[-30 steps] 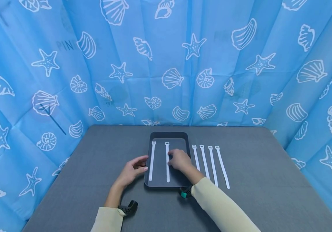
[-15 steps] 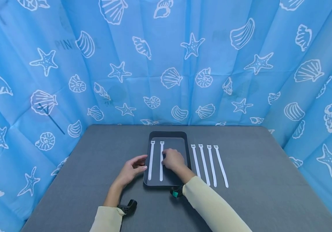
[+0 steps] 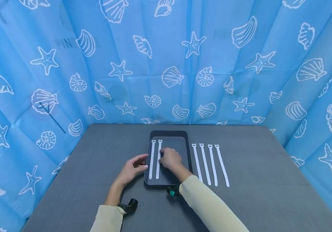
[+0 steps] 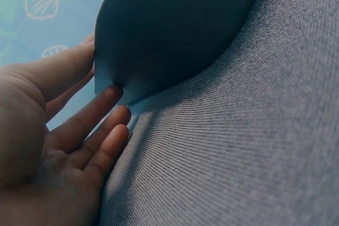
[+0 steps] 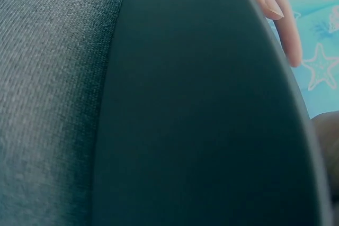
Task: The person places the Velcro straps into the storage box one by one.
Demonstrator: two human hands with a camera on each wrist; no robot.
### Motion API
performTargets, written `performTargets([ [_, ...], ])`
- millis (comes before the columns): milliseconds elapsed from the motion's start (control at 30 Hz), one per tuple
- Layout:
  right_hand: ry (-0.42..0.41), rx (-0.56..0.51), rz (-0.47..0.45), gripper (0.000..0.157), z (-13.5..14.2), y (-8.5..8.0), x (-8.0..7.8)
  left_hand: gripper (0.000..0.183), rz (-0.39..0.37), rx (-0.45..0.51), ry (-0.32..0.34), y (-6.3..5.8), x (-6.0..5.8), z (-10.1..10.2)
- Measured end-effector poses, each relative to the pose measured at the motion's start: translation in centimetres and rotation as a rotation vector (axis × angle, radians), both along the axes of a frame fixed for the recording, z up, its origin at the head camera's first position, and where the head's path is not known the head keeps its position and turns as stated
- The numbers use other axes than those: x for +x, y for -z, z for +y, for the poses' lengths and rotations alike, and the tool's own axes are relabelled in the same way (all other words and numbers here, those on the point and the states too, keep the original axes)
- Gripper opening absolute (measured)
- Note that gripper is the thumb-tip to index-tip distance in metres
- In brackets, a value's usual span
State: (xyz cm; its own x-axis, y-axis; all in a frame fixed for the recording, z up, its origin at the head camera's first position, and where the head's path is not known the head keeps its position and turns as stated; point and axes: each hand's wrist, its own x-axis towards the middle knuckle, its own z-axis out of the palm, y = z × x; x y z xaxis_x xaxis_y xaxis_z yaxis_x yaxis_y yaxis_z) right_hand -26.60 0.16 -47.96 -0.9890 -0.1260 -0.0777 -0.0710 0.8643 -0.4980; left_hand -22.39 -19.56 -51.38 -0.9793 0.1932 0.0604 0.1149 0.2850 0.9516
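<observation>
In the head view, my right hand (image 3: 170, 158) reaches into a dark grey tray (image 3: 168, 185) and pinches a white cable strap (image 3: 157, 172) by its right side. That strap lies lengthwise in the tray, close beside a second white cable strap (image 3: 152, 161) near the left wall. My left hand (image 3: 131, 170) is at the outside of the tray's left wall. In the left wrist view its fingers (image 4: 85, 117) are loosely extended and touch the tray wall (image 4: 159, 30). The right wrist view is mostly filled by the tray's wall (image 5: 201, 99), hiding the pinching fingertips.
Several more white cable straps (image 3: 212, 165) lie in a row on the grey table (image 3: 264, 180), to the right of the tray. A blue curtain with shells and starfish (image 3: 166, 64) hangs behind the table and on both sides.
My right hand has slid the pinched strap leftwards inside the tray, closer to the strap by the left wall. The left hand has stayed in place at the tray's side.
</observation>
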Motion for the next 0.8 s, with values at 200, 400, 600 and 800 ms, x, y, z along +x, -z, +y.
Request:
performTargets([
  [200,-0.005,-0.003,-0.005,0.045,-0.07,0.14,-0.11,0.046,0.002,0.002,0.008,0.05,-0.03,0.0],
  [400,-0.01,0.0,-0.02,0.046,-0.22,0.11,-0.14,0.046,0.0,-0.002,-0.001,0.12,-0.06,-0.05],
  [600,-0.02,-0.01,-0.024,0.046,-0.23,-0.08,0.11,0.047,-0.007,0.002,-0.002,0.09,-0.01,0.01],
  [800,-0.032,-0.014,-0.018,0.046,-0.14,-0.03,0.16,0.046,-0.012,0.003,-0.005,0.03,0.02,0.06],
])
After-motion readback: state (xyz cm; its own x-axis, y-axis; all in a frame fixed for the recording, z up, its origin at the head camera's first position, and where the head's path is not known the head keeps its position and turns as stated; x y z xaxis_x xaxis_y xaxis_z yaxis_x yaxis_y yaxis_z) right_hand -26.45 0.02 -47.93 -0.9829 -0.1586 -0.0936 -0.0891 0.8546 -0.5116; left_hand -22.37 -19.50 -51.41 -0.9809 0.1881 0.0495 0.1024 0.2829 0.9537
